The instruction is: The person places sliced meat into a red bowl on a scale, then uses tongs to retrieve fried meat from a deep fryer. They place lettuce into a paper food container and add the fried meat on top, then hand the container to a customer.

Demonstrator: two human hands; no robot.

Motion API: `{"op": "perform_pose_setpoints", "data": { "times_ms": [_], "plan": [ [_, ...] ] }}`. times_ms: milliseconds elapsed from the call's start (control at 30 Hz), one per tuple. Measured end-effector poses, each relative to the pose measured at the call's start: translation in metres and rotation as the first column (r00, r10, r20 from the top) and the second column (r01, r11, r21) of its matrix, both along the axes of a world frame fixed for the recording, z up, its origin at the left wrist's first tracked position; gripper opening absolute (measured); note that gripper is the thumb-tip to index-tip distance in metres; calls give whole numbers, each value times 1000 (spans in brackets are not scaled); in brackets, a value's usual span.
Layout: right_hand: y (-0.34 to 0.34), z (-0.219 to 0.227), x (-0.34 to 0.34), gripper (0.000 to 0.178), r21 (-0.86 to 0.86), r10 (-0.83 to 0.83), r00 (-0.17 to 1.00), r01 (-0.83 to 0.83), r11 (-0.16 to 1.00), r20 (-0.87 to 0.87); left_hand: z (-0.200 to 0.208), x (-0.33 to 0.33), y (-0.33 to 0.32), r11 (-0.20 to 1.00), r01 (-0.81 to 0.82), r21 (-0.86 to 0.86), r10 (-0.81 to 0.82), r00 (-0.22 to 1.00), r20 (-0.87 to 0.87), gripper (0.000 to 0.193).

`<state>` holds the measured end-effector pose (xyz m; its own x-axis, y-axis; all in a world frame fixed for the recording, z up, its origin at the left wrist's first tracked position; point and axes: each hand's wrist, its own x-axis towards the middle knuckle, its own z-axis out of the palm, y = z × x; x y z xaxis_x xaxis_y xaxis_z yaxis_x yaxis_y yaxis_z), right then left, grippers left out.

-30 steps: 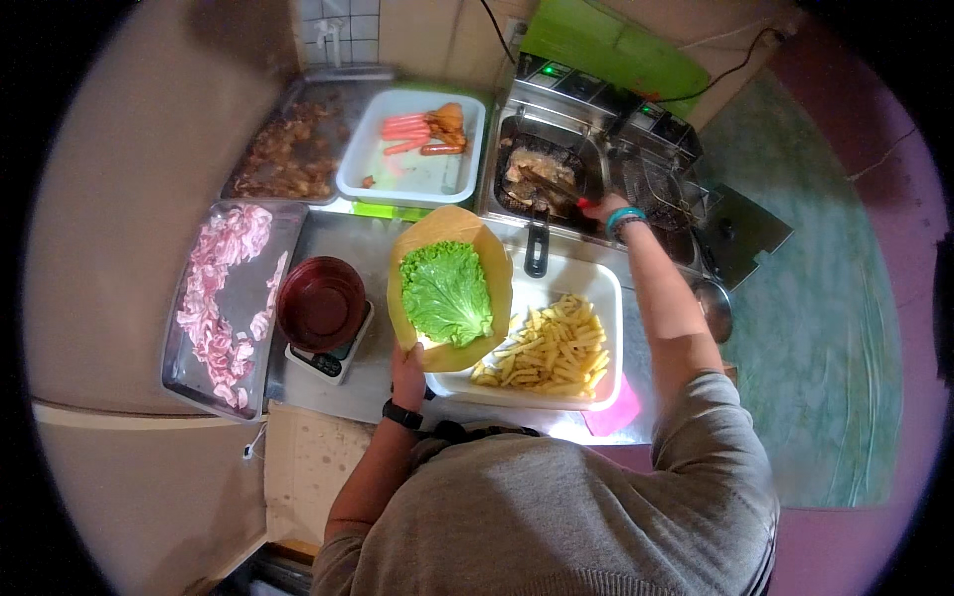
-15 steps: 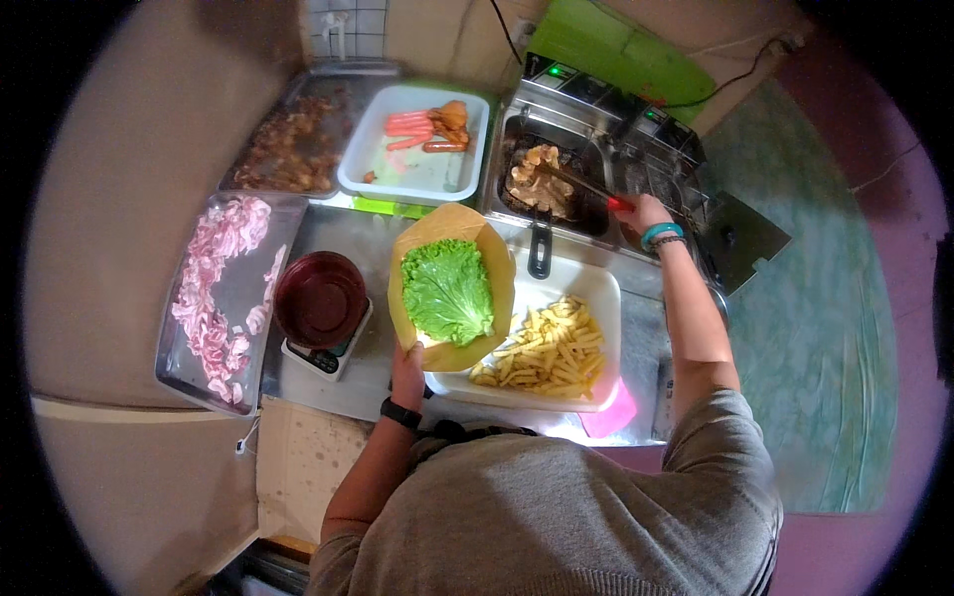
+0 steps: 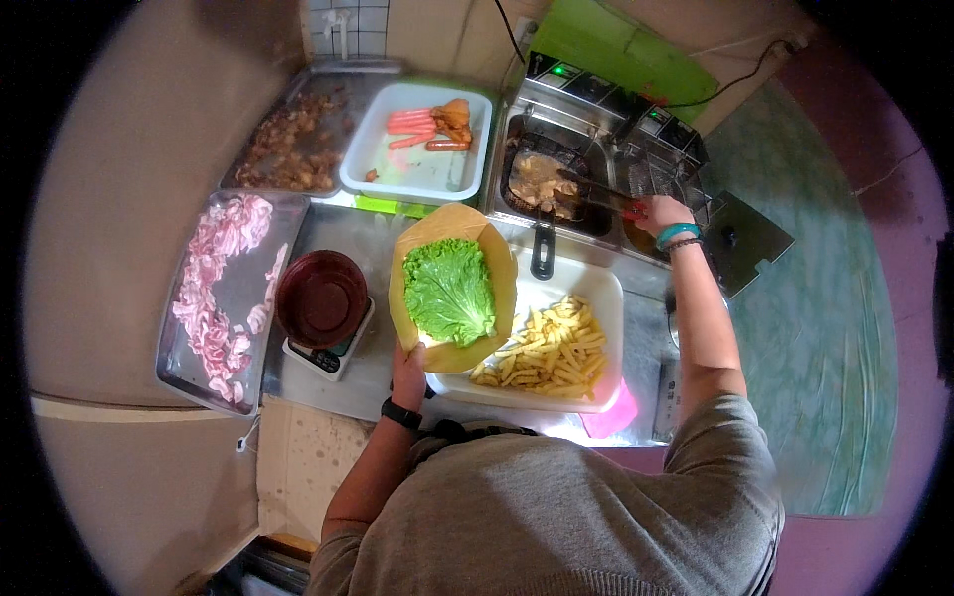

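My left hand is closed on the lower edge of a brown paper bag, its mouth spread wide. A green lettuce leaf lies in the bag. Over the deep fryer, my right hand grips dark tongs with a red part near the fingers. The tips of the tongs reach into the fryer basket, at pale brown pieces of food. Whether the tips pinch a piece, I cannot tell. The basket's black handle points toward me.
Below the fryer, a white tub holds french fries. A brown bowl sits on a scale. Left are a tray of pink raw meat and a tray of browned pieces. A white tub holds sausages.
My right hand has shifted slightly right with the tongs. The fried food at their tips sits differently in the basket, flatter and more spread out. My left hand and the bag stay nearly still.
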<state>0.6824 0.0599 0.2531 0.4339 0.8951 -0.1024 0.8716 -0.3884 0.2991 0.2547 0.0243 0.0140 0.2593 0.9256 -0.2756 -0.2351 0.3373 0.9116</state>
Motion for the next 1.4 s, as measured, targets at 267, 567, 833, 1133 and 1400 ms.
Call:
{"op": "perform_pose_setpoints", "data": {
  "times_ms": [267,567,833,1133,1400],
  "plan": [
    [-13,-15,-4,38,244,-33,994,6,970,107,7,2,0,999,-6,49,8,999,-50,38],
    [-15,-5,2,32,177,36,989,-62,982,144,7,2,-1,999,-17,43,18,1000,-11,39],
    [-19,-19,21,33,206,115,969,-69,976,-218,13,4,-1,997,-6,78,9,999,-36,38],
    [28,-102,66,48,122,-135,892,206,971,-431,27,14,-1,1000,12,10,-12,1000,-21,40],
    [69,-119,9,42,123,-88,925,143,982,-369,12,2,-1,998,-3,63,2,1000,15,40]
  ]
}}
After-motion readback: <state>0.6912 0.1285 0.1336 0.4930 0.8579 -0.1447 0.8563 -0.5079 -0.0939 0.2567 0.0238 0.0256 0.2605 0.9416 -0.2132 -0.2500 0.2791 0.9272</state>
